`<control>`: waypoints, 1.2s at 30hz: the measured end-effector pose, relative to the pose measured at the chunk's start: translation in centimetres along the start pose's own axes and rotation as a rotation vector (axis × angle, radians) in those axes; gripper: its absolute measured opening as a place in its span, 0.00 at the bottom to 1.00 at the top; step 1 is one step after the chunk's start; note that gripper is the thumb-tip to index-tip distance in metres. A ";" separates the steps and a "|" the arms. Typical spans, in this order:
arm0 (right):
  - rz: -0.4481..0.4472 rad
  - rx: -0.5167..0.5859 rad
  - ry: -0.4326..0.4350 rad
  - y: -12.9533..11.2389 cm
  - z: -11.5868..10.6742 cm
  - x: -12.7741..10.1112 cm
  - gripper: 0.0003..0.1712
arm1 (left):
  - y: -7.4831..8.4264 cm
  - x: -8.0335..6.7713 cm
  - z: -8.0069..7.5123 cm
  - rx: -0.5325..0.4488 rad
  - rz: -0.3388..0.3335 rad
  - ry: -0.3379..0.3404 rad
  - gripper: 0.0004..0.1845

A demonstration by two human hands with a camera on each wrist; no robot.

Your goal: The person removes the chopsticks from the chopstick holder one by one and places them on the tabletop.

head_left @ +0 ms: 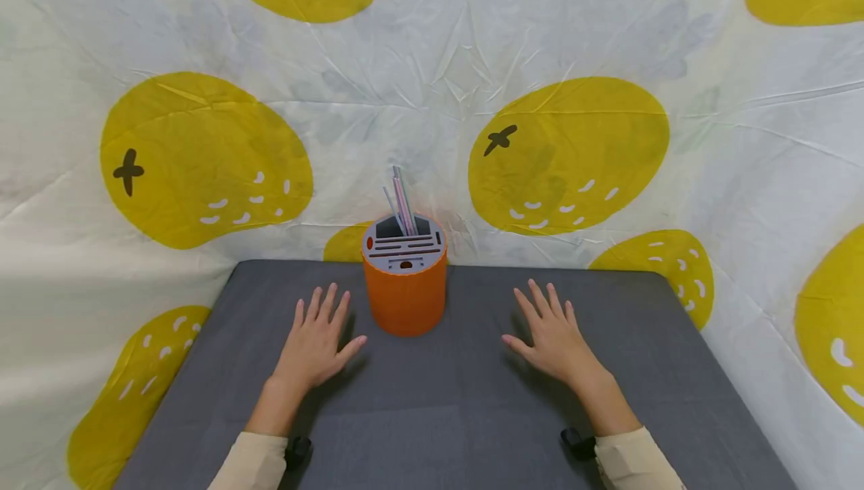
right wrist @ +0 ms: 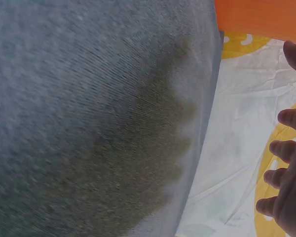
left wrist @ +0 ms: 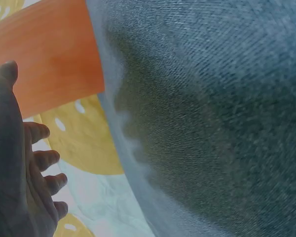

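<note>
An orange round desk organizer [head_left: 406, 302] with a grey slotted top stands upright near the table's back edge. Several thin pastel sticks [head_left: 403, 201] rise from its rear compartment. My left hand [head_left: 316, 344] is held over the table to the organizer's left, fingers spread and nothing in it. On the other side, farther from the organizer, my right hand [head_left: 555, 340] has its fingers spread too, palm down and holding nothing. Both hands cast shadows on the cloth. In the left wrist view the organizer's orange wall [left wrist: 54, 54] shows beyond my thumb.
A dark grey cloth covers the table [head_left: 432, 430]. Behind it hangs a white curtain [head_left: 405, 130] printed with large yellow fruit, close at the back and both sides. Dark straps [head_left: 298, 451] sit at both wrists by the cream sleeves.
</note>
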State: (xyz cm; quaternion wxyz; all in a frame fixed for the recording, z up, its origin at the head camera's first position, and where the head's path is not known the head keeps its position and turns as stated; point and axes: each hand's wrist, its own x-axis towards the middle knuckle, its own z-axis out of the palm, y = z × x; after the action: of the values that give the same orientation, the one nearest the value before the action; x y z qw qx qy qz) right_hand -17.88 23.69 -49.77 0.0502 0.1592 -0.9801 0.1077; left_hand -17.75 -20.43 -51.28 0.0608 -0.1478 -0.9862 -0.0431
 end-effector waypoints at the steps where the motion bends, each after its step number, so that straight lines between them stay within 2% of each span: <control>1: -0.004 0.002 0.002 0.0 -0.1 0.1 0.52 | 0.0 0.1 -0.1 0.003 0.000 -0.002 0.49; 8: -0.059 -0.020 0.048 0.1 -1.6 1.3 0.51 | 0.2 0.8 -0.8 0.017 0.014 -0.002 0.49; 13: -0.104 0.002 0.084 0.0 -2.7 2.3 0.49 | 0.2 1.2 -1.5 0.016 0.028 0.008 0.48; 18: -0.132 0.122 0.121 -0.5 -3.9 3.6 0.47 | 0.2 1.6 -2.7 0.039 0.041 0.027 0.48; 25: -0.133 0.311 0.112 -1.1 -5.0 5.7 0.45 | 0.5 2.2 -5.1 0.057 0.065 0.054 0.47; 30: -0.128 0.403 0.104 -1.8 -6.0 7.4 0.43 | 0.8 2.7 -6.7 0.054 0.092 0.098 0.47; 36: -0.105 0.494 0.074 -2.7 -6.9 9.4 0.41 | 1.4 3.6 -7.8 0.042 0.147 0.145 0.46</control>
State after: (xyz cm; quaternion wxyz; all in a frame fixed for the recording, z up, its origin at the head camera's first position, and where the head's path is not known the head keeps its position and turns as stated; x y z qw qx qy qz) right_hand -25.49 19.92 -41.31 0.0510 0.2130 -0.9120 0.3468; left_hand -19.91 -18.86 -43.02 0.1382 -0.2150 -0.9664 -0.0286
